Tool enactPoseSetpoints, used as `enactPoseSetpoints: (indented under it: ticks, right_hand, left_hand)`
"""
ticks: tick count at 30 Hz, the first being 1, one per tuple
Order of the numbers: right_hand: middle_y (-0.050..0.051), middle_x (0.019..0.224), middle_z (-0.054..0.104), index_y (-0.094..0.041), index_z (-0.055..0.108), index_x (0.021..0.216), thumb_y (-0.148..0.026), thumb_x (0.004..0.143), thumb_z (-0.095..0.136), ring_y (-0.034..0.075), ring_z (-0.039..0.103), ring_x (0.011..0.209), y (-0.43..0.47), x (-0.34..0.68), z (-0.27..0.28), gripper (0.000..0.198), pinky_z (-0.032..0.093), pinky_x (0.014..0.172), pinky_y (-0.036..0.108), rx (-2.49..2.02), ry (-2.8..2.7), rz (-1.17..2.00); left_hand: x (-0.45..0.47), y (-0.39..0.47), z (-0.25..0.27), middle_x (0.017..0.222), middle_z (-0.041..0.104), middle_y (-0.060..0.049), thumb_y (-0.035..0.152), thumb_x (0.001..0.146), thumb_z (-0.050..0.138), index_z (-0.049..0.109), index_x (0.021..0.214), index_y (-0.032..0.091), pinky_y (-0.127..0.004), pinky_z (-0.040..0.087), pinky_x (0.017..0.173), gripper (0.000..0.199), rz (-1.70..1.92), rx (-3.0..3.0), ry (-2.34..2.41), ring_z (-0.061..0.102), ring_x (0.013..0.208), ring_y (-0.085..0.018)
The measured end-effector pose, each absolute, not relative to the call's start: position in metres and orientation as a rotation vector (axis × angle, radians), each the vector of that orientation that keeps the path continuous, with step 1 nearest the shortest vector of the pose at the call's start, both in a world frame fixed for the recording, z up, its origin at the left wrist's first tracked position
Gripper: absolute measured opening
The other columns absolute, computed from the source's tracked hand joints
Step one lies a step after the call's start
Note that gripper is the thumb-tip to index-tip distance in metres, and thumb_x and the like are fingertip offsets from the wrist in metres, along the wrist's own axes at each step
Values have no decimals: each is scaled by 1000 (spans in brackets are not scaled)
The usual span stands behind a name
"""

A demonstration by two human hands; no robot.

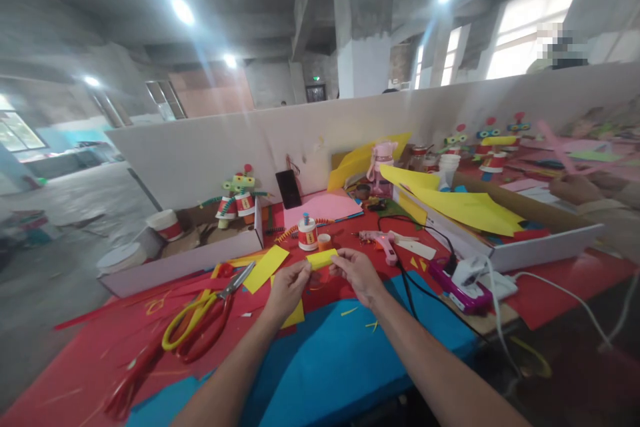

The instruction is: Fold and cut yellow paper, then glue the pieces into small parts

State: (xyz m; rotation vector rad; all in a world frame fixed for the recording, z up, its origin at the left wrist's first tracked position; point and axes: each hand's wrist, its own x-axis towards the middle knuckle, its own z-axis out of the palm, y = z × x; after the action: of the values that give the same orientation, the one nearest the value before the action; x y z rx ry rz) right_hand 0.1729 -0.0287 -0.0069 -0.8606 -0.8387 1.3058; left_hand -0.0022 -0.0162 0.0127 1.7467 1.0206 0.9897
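A small yellow paper piece (322, 258) is stretched between my two hands above the table. Its left end is pinched by my left hand (290, 288), and its right end by my right hand (359, 273). Just beyond it stands a red and white paper cup figure (307, 235) with coiled paper arms. A small orange and white cup (325, 241) is beside that figure. Left of my hands lie a flat yellow paper sheet (265, 268) and scissors (200, 317) with yellow and red handles. A pink glue gun (383, 245) rests to the right.
Boxes stand left (200, 250) and right (545, 250), the left one beside finished cup figures (244, 197). A purple power strip (463, 290) with cables is at right. Blue sheet (345, 347) covers the near edge. A phone (289, 188) leans on the partition. Another person's hand (575, 187) is far right.
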Motion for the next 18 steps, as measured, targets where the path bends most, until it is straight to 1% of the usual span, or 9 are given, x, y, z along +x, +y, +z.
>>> enactPoseSetpoints:
  ticks: [3,6,9,11,12,13,15,17,18]
  right_hand:
    - [-2,57,63,-15,64,73,-39,63,73,10,57,51,-30,174,-7,28,46,57,23,-891,-1012,1252]
    - [-2,59,62,-16,63,75,-35,68,68,11,57,51,-34,171,-6,21,44,53,23,-938,-1307,1169]
    - [-1,62,61,-16,62,78,-33,73,62,12,58,52,-38,166,-7,18,43,52,24,-983,-1507,1114]
    - [-1,63,61,-16,61,80,-32,75,60,13,58,55,-39,165,-9,17,44,53,24,-999,-1570,1102]
    - [-1,64,60,-16,60,80,-32,75,60,13,58,56,-39,164,-11,16,44,54,24,-1001,-1588,1095]
    - [-1,65,60,-17,60,80,-31,75,60,13,58,56,-38,164,-12,15,44,54,24,-996,-1599,1089]
    - [-2,66,59,-18,57,80,-29,74,61,12,57,58,-37,164,-15,14,44,55,24,-971,-1593,1072]
    - [-3,68,57,-19,52,80,-27,72,64,11,57,59,-37,164,-17,16,45,56,24,-945,-1547,1061]
    - [-4,67,57,-20,49,80,-27,71,66,11,57,59,-37,164,-17,20,46,57,24,-932,-1519,1072]
  left_hand:
    - [-19,-11,29,66,70,-8,63,80,49,71,76,12,-29,49,60,56,1019,1700,1093,62,58,-17]
    - [-30,-11,44,91,72,-10,61,80,52,71,93,13,-28,50,67,53,1072,1721,1166,64,79,-20]
    - [-28,-16,47,113,68,-9,53,77,62,66,111,19,-31,49,82,49,818,1740,1011,61,102,-22]
    - [-22,-19,41,120,65,-8,49,75,67,65,114,21,-32,45,92,48,737,1710,896,56,111,-22]
    - [-18,-21,37,121,64,-8,48,74,69,65,113,21,-31,45,93,47,725,1687,866,55,113,-22]
    - [-16,-21,32,119,64,-8,47,74,69,65,114,20,-31,47,90,48,713,1652,854,57,110,-22]
    - [-11,-22,24,104,68,-9,48,78,65,60,119,20,-31,52,74,50,652,1559,851,63,92,-21]
    - [-10,-22,18,87,68,-7,49,81,61,53,126,19,-29,52,59,55,587,1473,835,64,72,-18]
    - [-9,-22,16,83,67,-5,49,82,60,49,129,20,-28,52,55,56,574,1447,822,64,68,-17]
